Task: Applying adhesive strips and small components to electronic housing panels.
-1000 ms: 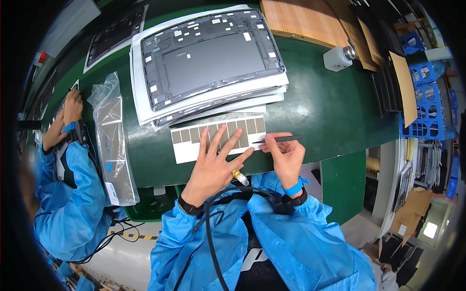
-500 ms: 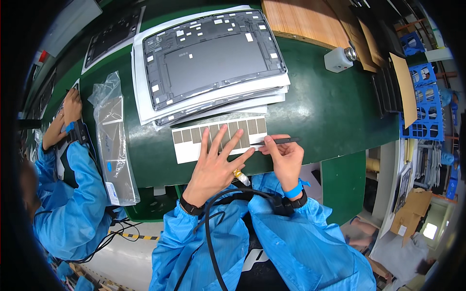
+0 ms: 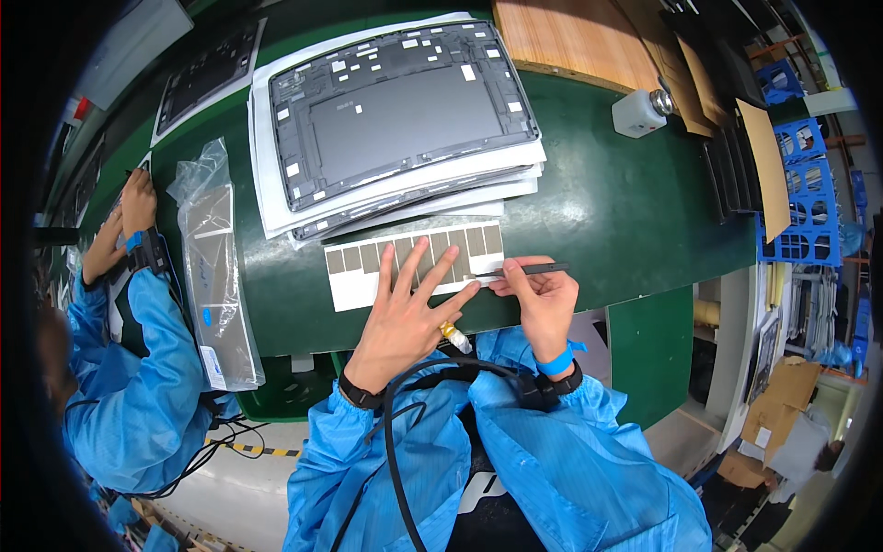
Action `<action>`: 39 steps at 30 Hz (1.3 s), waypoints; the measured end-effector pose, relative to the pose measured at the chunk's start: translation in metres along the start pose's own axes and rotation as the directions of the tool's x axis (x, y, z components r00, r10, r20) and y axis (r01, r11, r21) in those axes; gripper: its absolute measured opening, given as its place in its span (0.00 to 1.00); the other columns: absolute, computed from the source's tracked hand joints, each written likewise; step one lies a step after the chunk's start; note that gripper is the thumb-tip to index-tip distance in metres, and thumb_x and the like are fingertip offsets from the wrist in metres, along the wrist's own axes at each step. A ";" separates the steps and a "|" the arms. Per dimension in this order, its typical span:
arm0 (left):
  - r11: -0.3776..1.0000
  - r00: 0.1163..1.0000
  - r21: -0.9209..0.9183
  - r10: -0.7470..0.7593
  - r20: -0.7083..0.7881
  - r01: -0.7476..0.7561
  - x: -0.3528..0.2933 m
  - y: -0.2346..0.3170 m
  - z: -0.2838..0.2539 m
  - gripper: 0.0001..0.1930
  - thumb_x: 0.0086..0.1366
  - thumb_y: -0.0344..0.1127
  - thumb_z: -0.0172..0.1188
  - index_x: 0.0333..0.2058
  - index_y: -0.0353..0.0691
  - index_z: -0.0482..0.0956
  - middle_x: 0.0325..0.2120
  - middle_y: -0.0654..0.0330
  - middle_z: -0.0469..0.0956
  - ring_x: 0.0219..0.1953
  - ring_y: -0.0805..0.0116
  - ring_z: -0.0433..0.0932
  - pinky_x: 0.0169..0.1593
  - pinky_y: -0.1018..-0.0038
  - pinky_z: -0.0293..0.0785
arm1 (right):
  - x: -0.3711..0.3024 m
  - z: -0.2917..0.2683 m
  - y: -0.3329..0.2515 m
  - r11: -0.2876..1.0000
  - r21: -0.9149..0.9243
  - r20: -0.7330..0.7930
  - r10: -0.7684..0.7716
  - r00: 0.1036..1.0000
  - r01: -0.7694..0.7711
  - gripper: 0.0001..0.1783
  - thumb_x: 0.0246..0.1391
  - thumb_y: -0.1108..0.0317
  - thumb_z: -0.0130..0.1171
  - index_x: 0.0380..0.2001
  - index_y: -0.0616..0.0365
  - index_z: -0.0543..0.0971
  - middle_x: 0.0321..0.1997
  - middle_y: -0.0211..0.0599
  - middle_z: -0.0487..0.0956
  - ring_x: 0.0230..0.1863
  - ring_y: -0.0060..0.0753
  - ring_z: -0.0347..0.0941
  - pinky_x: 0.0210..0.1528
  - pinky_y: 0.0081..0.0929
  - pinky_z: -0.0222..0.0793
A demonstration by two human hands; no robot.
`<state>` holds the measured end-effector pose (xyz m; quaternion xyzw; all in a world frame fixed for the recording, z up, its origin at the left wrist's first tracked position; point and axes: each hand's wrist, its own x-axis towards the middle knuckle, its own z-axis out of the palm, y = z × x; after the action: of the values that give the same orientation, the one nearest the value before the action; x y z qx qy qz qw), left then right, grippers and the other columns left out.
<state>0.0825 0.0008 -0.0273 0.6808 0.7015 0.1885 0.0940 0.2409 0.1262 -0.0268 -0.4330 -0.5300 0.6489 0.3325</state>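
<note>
My left hand (image 3: 405, 317) lies spread on a white sheet (image 3: 349, 293) bearing a row of grey-brown rectangular stickers (image 3: 476, 242), pressing it to the green table. Its fingers cover part of the row. A pair of black tweezers (image 3: 541, 268) is pinched in my right hand (image 3: 544, 299), at the sheet's right end. The tweezer tips touch the lower end of one sticker near my left thumb, where a small pale corner shows. A yellow-and-white wrapping is on one finger of my left hand. Beyond the sheet stands a stack of dark grey device panels (image 3: 405, 115) with white sheets between them.
A clear plastic bag (image 3: 221, 276) with grey-brown sheets lies to the left. Further left, a co-worker in a blue smock (image 3: 138, 396) works at the table. A white bottle with a metal top (image 3: 641, 113) stands at the back right, near a wooden board (image 3: 575, 41).
The tweezer tips have shifted slightly left onto the sticker's lower corner, which now looks paler. My left hand stays spread on the sheet.
</note>
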 end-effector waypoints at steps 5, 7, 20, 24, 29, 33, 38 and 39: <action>0.997 1.000 -0.081 -0.016 0.005 0.017 0.002 0.001 -0.010 0.30 0.58 0.37 0.66 0.62 0.62 0.73 0.69 0.60 0.59 0.73 0.49 0.51 0.73 0.40 0.40 | 0.012 -0.015 -0.039 0.999 0.037 -0.005 -0.025 1.000 0.025 0.07 0.60 0.75 0.62 0.38 0.71 0.80 0.31 0.43 0.84 0.30 0.29 0.83 0.34 0.22 0.80; 0.963 1.000 -0.269 -0.015 0.019 0.020 0.001 -0.003 -0.023 0.29 0.61 0.31 0.62 0.63 0.53 0.72 0.69 0.56 0.60 0.73 0.50 0.52 0.74 0.43 0.40 | 0.032 -0.025 -0.075 0.991 0.021 -0.005 -0.135 0.991 0.136 0.08 0.61 0.73 0.62 0.38 0.69 0.80 0.31 0.45 0.84 0.29 0.30 0.82 0.33 0.23 0.79; 0.993 0.987 -0.042 0.103 -0.127 -0.109 0.146 -0.078 -0.182 0.10 0.68 0.33 0.56 0.45 0.38 0.80 0.31 0.46 0.79 0.35 0.48 0.78 0.40 0.61 0.73 | 0.268 0.037 -0.139 0.954 -0.004 0.323 -0.281 0.904 0.299 0.10 0.60 0.71 0.62 0.37 0.71 0.79 0.31 0.46 0.83 0.31 0.33 0.84 0.32 0.24 0.82; 0.957 0.967 0.153 0.252 -0.020 -0.246 0.201 -0.107 -0.168 0.17 0.68 0.37 0.57 0.53 0.40 0.77 0.28 0.48 0.80 0.33 0.47 0.80 0.38 0.56 0.74 | 0.277 0.047 -0.143 0.958 0.019 0.338 -0.276 0.900 0.287 0.11 0.60 0.70 0.63 0.36 0.70 0.79 0.30 0.45 0.84 0.30 0.31 0.84 0.32 0.22 0.81; 0.955 0.974 0.193 0.212 0.082 -0.224 0.222 -0.108 -0.156 0.24 0.67 0.38 0.58 0.60 0.37 0.70 0.23 0.47 0.79 0.30 0.47 0.80 0.36 0.56 0.74 | 0.285 0.046 -0.141 0.963 -0.052 0.360 -0.230 0.904 0.265 0.11 0.60 0.69 0.63 0.36 0.71 0.79 0.30 0.44 0.84 0.30 0.30 0.84 0.31 0.21 0.80; 0.962 0.980 0.202 0.161 0.113 -0.182 0.223 -0.109 -0.152 0.26 0.68 0.40 0.58 0.62 0.38 0.68 0.22 0.47 0.78 0.29 0.47 0.79 0.35 0.55 0.73 | 0.286 0.048 -0.138 0.968 -0.026 0.383 -0.222 0.897 0.250 0.12 0.60 0.69 0.63 0.36 0.71 0.79 0.29 0.45 0.84 0.29 0.30 0.84 0.31 0.21 0.80; 0.964 0.982 0.199 0.154 0.112 -0.174 0.223 -0.111 -0.150 0.26 0.68 0.41 0.57 0.62 0.38 0.68 0.22 0.47 0.78 0.28 0.46 0.79 0.36 0.55 0.72 | 0.289 0.051 -0.136 0.968 -0.039 0.387 -0.213 0.897 0.246 0.12 0.60 0.69 0.63 0.37 0.70 0.79 0.29 0.45 0.84 0.29 0.30 0.84 0.30 0.21 0.80; 0.965 0.982 0.201 0.149 0.113 -0.170 0.224 -0.111 -0.150 0.26 0.69 0.41 0.57 0.62 0.38 0.68 0.22 0.47 0.78 0.28 0.46 0.79 0.36 0.55 0.72 | 0.288 0.050 -0.136 0.969 -0.037 0.388 -0.212 0.897 0.246 0.12 0.60 0.69 0.63 0.37 0.70 0.79 0.29 0.45 0.84 0.29 0.30 0.84 0.30 0.21 0.80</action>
<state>-0.0898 0.2016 0.0935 0.7495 0.6550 0.0871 0.0402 0.0754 0.3925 0.0491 -0.2470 -0.6589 0.6537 0.2784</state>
